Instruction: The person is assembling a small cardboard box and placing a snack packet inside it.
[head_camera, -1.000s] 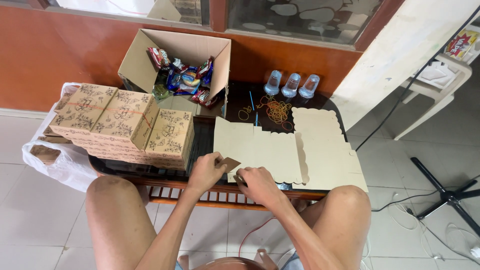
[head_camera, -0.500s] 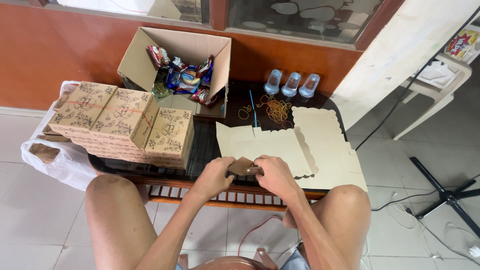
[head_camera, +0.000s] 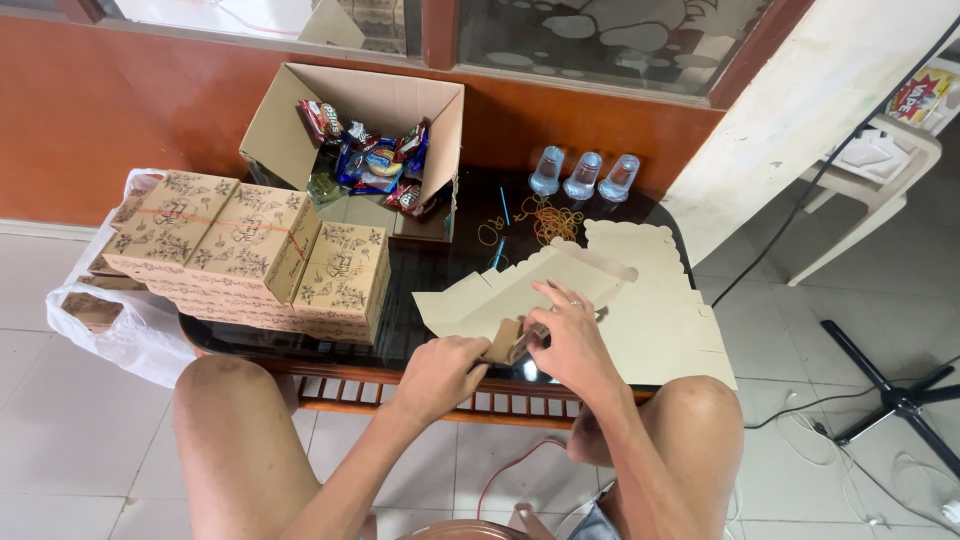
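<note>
A flat tan cardboard box blank (head_camera: 520, 285) is lifted off the stack of blanks (head_camera: 660, 320) on the dark glass table (head_camera: 420, 275). My left hand (head_camera: 440, 370) grips its near flap from below. My right hand (head_camera: 565, 335), with a ring on one finger, holds the blank's near edge and folds a panel upward. Both hands are at the table's front edge, between my knees.
Several folded printed boxes (head_camera: 250, 255) are stacked at the table's left, beside a white plastic bag (head_camera: 120, 320). An open carton of snack packets (head_camera: 370, 160) stands at the back. Three upturned clear cups (head_camera: 585, 175) and rubber bands (head_camera: 545, 220) lie behind the blanks. A white chair (head_camera: 880, 170) stands right.
The top blank has been lifted off the stack and partly folded; both hands have closed on its near flap and moved slightly right.
</note>
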